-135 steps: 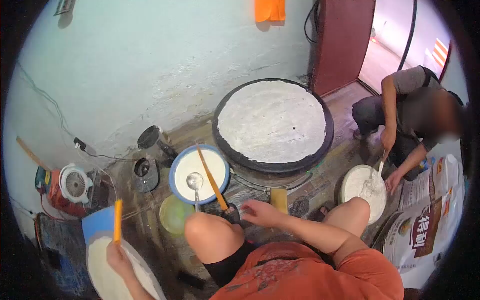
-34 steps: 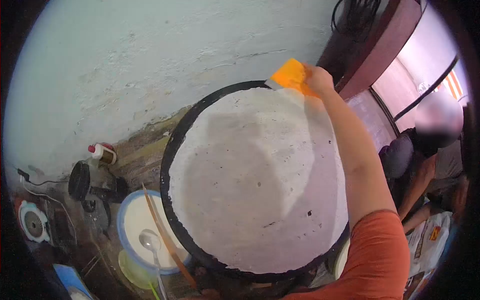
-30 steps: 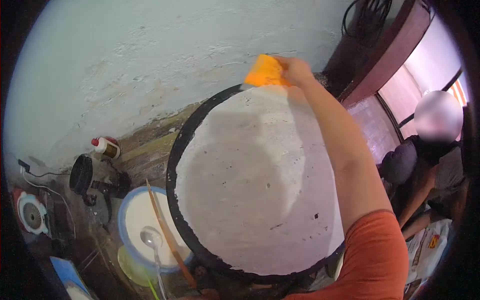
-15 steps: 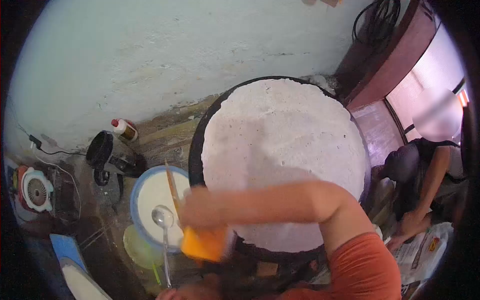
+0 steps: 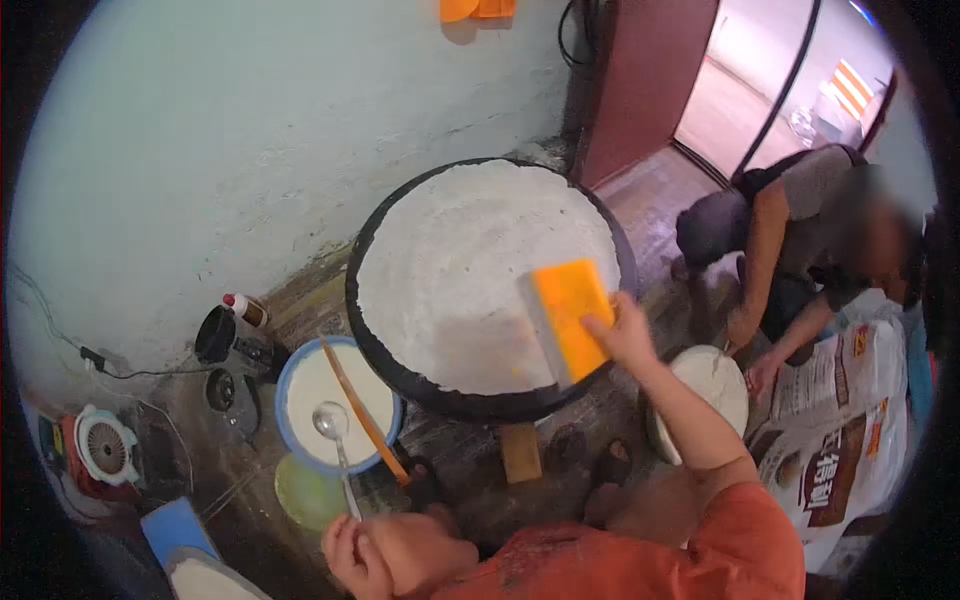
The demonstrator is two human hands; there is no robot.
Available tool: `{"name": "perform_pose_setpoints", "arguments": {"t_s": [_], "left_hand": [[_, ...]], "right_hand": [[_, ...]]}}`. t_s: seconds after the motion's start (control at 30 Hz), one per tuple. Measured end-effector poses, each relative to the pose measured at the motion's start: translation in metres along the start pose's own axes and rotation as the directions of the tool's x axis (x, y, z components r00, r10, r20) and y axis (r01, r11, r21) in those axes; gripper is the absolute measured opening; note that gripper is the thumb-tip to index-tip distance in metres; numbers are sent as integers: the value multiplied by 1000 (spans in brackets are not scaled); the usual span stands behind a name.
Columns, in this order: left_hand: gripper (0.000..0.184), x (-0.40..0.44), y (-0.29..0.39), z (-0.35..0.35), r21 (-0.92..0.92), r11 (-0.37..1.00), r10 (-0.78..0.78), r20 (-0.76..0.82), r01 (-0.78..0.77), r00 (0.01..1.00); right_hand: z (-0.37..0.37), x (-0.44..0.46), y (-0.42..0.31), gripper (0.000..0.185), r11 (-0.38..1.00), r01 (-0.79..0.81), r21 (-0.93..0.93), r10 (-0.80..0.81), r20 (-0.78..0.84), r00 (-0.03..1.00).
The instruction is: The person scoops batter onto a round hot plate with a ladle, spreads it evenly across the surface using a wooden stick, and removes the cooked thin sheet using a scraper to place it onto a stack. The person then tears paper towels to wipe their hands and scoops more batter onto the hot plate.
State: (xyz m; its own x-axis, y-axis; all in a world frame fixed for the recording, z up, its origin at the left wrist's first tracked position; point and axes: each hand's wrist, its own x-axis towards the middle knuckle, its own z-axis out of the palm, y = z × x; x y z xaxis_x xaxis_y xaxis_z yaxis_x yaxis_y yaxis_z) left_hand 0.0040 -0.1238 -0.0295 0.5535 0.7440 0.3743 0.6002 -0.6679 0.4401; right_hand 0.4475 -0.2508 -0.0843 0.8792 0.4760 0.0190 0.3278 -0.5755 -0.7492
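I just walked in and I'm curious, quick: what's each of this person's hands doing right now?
Left hand: fingers curled near the ladle; can't tell if it holds anything.
Right hand: closed, holding the orange scraper.

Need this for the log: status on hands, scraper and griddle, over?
Right hand gripping scraper over griddle, contact unclear. Left hand by ladle, grip unclear. White layer covering most of griddle. No obstruction seen.
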Motion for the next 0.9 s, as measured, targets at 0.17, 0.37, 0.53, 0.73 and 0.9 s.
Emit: {"name": "perform_pose_setpoints", "arguments": {"t_s": [0.17, 0.37, 0.53, 0.73, 0.9], "left_hand": [[24, -15, -5, 9, -227, 951, -213, 20, 212, 977], [26, -19, -1, 12, -244, 960, -142, -15, 134, 990], [30, -1, 8, 15, -239, 970, -60, -24, 52, 998], [45, 60, 58, 9, -101, 928, 360, -16, -360, 933], [54, 114, 92, 63, -83, 837, 547, 163, -541, 821]], "right_hand": [[-68, 42, 86, 46, 949, -310, -59, 264, -393, 881], [-34, -20, 102, 44, 926, -376, -11, 359, -277, 891], [16, -137, 7, 44, 988, -137, -72, 145, 131, 981], [-15, -166, -63, 39, 880, 453, -145, -270, 631, 727], [-12, -158, -53, 42, 767, 608, -206, -304, 718, 626]]}}
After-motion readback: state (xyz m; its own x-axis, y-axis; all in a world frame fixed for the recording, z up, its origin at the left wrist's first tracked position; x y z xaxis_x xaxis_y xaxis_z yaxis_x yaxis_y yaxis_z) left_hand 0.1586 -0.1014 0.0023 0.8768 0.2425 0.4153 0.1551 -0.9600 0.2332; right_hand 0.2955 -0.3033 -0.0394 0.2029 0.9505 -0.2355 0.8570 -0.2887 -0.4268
